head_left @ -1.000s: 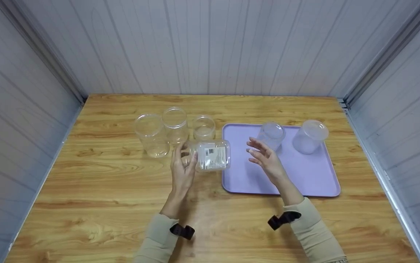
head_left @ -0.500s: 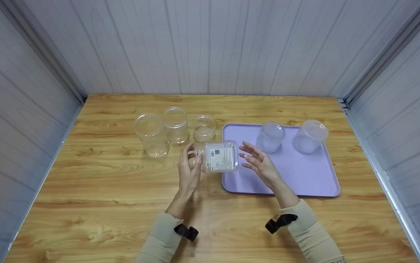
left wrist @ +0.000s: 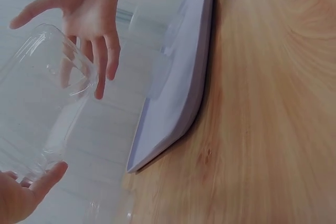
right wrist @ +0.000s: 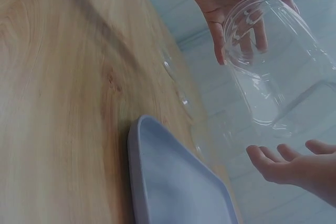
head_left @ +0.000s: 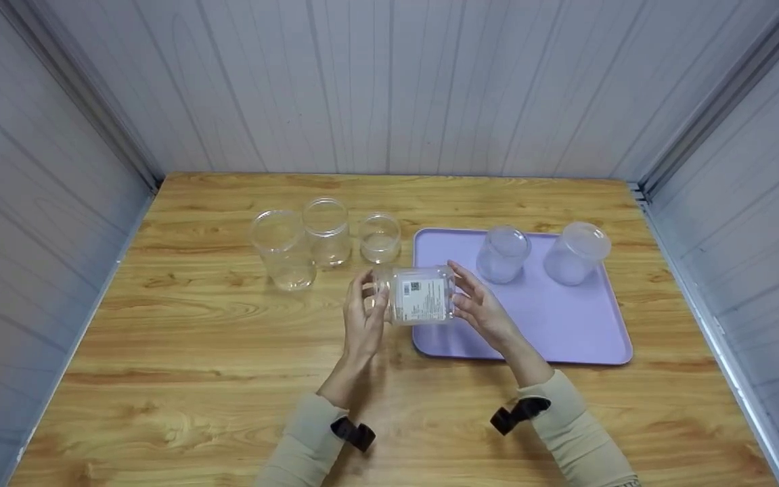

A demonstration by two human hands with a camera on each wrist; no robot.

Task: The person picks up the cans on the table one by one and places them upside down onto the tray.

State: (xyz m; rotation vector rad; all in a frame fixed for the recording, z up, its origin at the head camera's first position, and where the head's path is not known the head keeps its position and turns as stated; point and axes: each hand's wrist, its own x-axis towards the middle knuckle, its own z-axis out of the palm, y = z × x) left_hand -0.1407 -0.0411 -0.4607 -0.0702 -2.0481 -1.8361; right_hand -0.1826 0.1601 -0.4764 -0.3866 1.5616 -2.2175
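A: From the head camera, what are the hands doing?

B: The left hand (head_left: 364, 318) is gripping the mouth end of a clear jar (head_left: 419, 295), which is lying on its side in the air above the near left corner of the purple tray (head_left: 585, 338). Its white label is facing up. The right hand (head_left: 480, 308) is now touching the jar's other end with fingers spread and nearly straight; a second ago it was hovering well apart over the tray, and the jar has been drifting rightward to meet it.

A: So the jar is being shared between both hands?

B: I'd judge so, a handover or a two-handed turn is beginning. On the table (head_left: 193, 338), three open clear jars (head_left: 325, 233) are standing left of the tray, and two frosted jars (head_left: 538, 253) are standing on the tray.

A: And the left wrist camera?

B: The jar (left wrist: 42, 103) is filling the left side, the left thumb (left wrist: 44, 179) is pressing its lower wall, and the right hand (left wrist: 86, 14) is reaching over its far end, fingers extended.

A: The right wrist camera?

B: The left hand's fingers (right wrist: 236, 3) are curling round the jar's (right wrist: 273, 61) mouth; the right hand's fingertips (right wrist: 286, 163) are sitting just beside the base, relaxed, not clamped.
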